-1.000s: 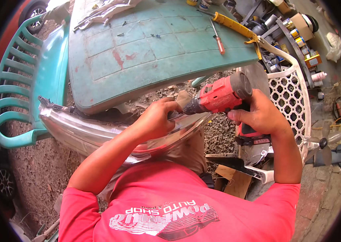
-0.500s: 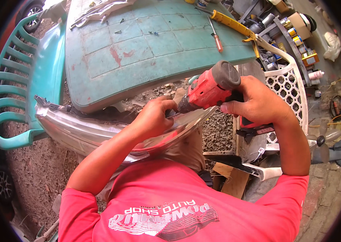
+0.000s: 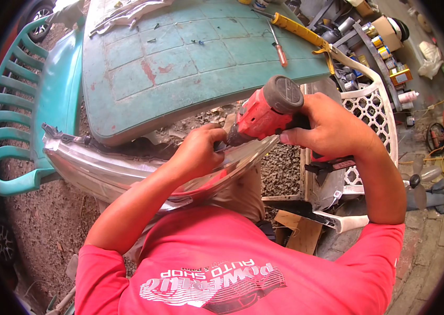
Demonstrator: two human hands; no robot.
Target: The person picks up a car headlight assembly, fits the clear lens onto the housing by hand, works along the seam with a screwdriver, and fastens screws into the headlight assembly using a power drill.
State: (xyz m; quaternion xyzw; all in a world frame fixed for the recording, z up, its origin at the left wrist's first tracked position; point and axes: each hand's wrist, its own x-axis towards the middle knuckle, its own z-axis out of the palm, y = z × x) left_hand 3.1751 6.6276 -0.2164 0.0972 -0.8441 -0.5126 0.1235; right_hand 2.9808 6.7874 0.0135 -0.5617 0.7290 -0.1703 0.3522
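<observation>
Red-and-black drill (image 3: 256,115): held between the person and the table, above the right part of the headlight; front end angled down and leftward, battery base below the right wrist.
Right hand (image 3: 332,126): wrapped around the drill's handle, thumb on the near side.
Left hand (image 3: 201,149): fingers curled just beside the drill's front end, over the headlight; whether they pinch anything cannot be told.
Headlight (image 3: 93,167): long, clear-lensed, lying across the person's lap, just beside the near edge of the table; partly covered by the left forearm.
Table (image 3: 174,100): green, worn, with a grid of grooves and reddish stains.
Screwdriver (image 3: 281,56): orange-handled, on the right side of the table, shaft pointing away from the person.
Caulking gun (image 3: 298,30): yellow, at the table's right edge.
Small screws (image 3: 197,42): scattered on the table, well apart from both hands.
Pale cloth (image 3: 130,14): crumpled at the table's far left.
Chairs: teal armchair (image 3: 56,94) to the left; white lattice chair (image 3: 387,118) to the right.
</observation>
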